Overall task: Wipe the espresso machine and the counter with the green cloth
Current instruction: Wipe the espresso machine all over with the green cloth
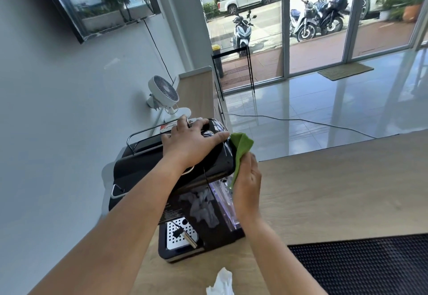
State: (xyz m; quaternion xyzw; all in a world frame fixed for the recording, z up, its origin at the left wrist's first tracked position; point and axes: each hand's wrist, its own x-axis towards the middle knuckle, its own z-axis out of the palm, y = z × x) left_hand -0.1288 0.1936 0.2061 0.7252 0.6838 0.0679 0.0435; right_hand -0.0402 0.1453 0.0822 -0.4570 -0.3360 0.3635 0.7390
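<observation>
A black espresso machine [148,174] with a perforated metal drip tray stands on the wooden counter [335,190]. My left hand [192,144] rests flat on the machine's top, fingers spread, thumb reaching its right edge. My right hand [247,183] presses the green cloth [242,148] against the machine's right side, next to the clear water tank. The cloth's upper corner sticks up above the hand. A grey rag lies crumpled on the machine's front.
A white desk fan [163,93] stands behind the machine by the wall. A black rubber mat [370,262] covers the counter's near right. A crumpled white tissue [221,283] lies at the bottom edge. A cable runs across the tiled floor beyond the counter.
</observation>
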